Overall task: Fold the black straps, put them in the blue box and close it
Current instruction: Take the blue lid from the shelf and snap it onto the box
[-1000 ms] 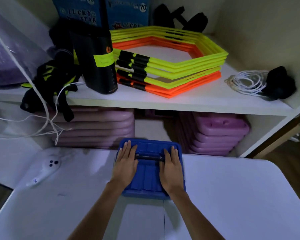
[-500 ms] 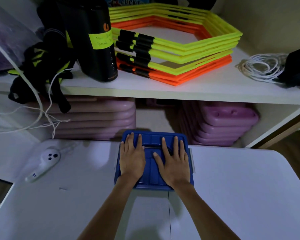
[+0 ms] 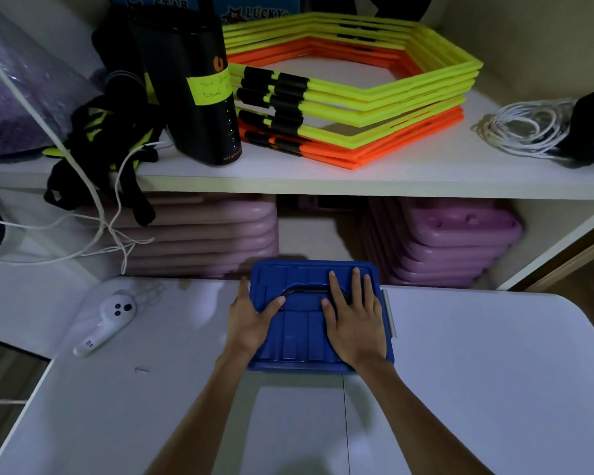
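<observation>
The blue box sits at the far edge of the white bench, about midway along it, with its lid on. The black straps are not visible. A grey latch shows on the box's right side.

The right hand lies flat and spread on the right half of the lid, palm down, fingers pointing to the far edge; it grips nothing. The left hand is at the box's left edge: its thumb rests on top of the lid near the handle recess, while its fingers reach down the left side, so it clasps the lid's edge. Whether the fingers touch a latch there cannot be seen.

Near the bench's far left corner lies a white controller, well apart from the box.

Beyond the bench stands a shelf. On it are a stack of yellow and orange hexagon frames, a black cylinder with a yellow label, a tangle of black and yellow webbing at the left, and a white cord coil at the right. Under the shelf are purple stacks.
</observation>
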